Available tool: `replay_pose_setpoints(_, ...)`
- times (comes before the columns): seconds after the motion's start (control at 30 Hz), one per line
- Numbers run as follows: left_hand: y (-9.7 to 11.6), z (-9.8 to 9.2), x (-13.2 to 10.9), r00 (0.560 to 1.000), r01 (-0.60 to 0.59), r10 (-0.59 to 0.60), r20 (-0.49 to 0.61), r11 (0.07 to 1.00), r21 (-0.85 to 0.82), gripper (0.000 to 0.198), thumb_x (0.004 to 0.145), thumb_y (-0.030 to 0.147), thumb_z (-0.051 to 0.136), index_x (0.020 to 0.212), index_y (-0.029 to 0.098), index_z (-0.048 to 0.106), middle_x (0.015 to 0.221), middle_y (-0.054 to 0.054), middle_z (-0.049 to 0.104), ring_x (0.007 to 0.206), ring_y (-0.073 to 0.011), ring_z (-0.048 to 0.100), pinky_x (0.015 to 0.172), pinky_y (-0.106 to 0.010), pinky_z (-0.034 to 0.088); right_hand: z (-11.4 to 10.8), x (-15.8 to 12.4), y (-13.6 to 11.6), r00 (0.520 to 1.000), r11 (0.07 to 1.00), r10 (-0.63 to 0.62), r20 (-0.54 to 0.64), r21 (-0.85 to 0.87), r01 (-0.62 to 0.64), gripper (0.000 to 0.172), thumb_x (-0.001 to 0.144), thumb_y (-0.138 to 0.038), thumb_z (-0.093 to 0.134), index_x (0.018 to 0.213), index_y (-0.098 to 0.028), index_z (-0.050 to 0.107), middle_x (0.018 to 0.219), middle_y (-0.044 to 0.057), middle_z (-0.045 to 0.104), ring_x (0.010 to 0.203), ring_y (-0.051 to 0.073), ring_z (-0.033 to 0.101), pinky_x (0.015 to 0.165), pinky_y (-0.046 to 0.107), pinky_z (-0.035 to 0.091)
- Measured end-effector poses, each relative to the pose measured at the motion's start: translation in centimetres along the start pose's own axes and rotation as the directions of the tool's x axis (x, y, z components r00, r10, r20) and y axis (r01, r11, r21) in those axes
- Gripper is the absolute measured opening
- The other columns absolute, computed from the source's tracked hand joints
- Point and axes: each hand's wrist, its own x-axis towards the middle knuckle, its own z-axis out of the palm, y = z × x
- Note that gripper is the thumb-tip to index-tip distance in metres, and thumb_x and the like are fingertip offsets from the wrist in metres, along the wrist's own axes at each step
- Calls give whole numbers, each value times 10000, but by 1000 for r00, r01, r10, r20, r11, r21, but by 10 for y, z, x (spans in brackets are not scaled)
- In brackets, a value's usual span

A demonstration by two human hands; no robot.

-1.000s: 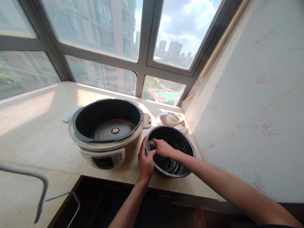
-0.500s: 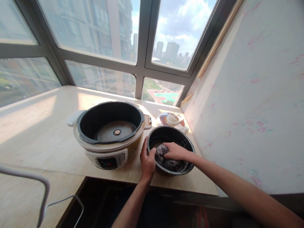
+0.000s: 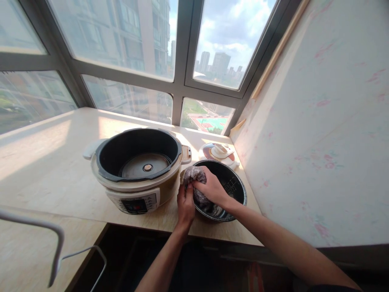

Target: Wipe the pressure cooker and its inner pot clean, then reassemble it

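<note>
A grey-brown cloth [image 3: 196, 176] is bunched in my right hand [image 3: 211, 190], whose fingers are closed on it at the left rim of a black inner pot [image 3: 240, 194]. The cloth drapes over that rim, and its lower end hangs into the pot. My left hand [image 3: 185, 205] grips the pot's left side, its thumb up by the cloth; some of its fingers are hidden behind cloth and rim. Left of the hands stands the white electric pressure cooker [image 3: 133, 184], uncovered, with a dark cavity and a round metal plate at its bottom.
Behind the pot lies the cooker's lid [image 3: 220, 152]. A papered wall [image 3: 319, 142] rises on the right, and windows close off the back. The pale countertop [image 3: 60, 174] ends at a front edge near my forearms. A bent grey-white tube [image 3: 57, 239] stands at lower left.
My right hand has lifted the cloth from inside the pot up and left onto the rim. My left hand stays at the pot's left side, now against the cloth.
</note>
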Motion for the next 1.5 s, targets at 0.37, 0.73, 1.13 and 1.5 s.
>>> replay_pose_setpoints(0.37, 0, 1, 1, 998, -61, 61, 5, 997, -37, 595, 822, 169, 547, 1415, 216, 566, 1494, -68, 563, 1426, -247, 473, 1232, -376, 303, -25, 38, 6, 987, 610, -104, 121, -776, 159, 382, 965, -131, 406, 1311, -207, 551, 1370, 146, 548, 1226, 281, 522, 946, 340, 473)
replay_pose_setpoints(0.73, 3, 4, -3, 997, -64, 65, -36, 998, 23, 583, 832, 172, 543, 1413, 197, 582, 1512, -81, 547, 1434, -255, 466, 1251, -391, 270, -81, 6, 23, 947, 497, 305, 97, -865, -72, 279, 907, -185, 513, 1159, -213, 629, 1132, 137, 673, 996, 292, 670, 700, 308, 456)
replay_pose_setpoints(1.13, 0, 8, -4, 996, -71, 71, -54, 997, 9, 534, 855, 191, 535, 1385, 205, 601, 1482, -79, 576, 1415, -255, 486, 1226, -396, 318, -37, 2, 19, 800, 837, 286, 528, -544, 60, 356, 752, -320, 697, 1089, -207, 678, 1082, 99, 756, 944, 278, 714, 683, 276, 448)
replay_pose_setpoints(1.5, -4, 7, -2, 997, -61, 59, -48, 998, -25, 549, 838, 194, 560, 1386, 209, 599, 1491, -89, 566, 1420, -265, 482, 1235, -413, 306, 16, 26, 26, 848, 625, 90, 522, -693, 360, 298, 975, -288, 490, 1209, -191, 647, 1141, 128, 732, 982, 282, 726, 748, 339, 555)
